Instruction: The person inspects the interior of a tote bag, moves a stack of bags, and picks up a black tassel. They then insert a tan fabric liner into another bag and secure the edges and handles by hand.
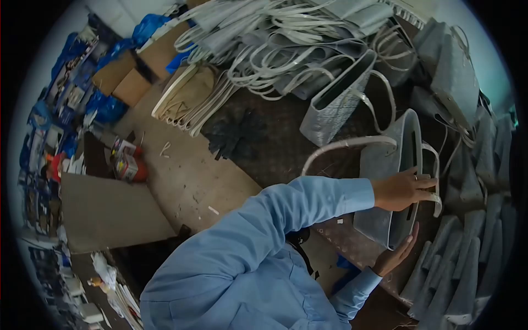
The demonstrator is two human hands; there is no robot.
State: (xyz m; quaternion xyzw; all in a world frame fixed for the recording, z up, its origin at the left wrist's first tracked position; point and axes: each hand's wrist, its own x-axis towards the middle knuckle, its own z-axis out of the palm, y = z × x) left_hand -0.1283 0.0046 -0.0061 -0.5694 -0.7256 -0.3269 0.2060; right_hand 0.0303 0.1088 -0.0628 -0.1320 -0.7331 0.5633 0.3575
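A grey handbag point(379, 157) with a pale handle looped out on each side stands on the worktable, its mouth facing right. My left hand point(404, 191) reaches across the mouth, with its fingers on the far rim near the right-hand handle point(437, 203); the fingertips are partly hidden. Below it, my right hand point(395, 257) lies flat against the bag's near end, fingers straight and together. Another grey handbag point(335, 107) with a textured face stands just behind, its handle hanging to the right.
A heap of grey bag pieces with pale straps point(286, 33) fills the back. Beside it lie a beige strapped piece point(187, 91) and a black crumpled bundle point(236, 132). Stacked grey bags point(462, 253) crowd the right. Red-orange containers point(131, 165) and a cardboard flap point(110, 212) are at left.
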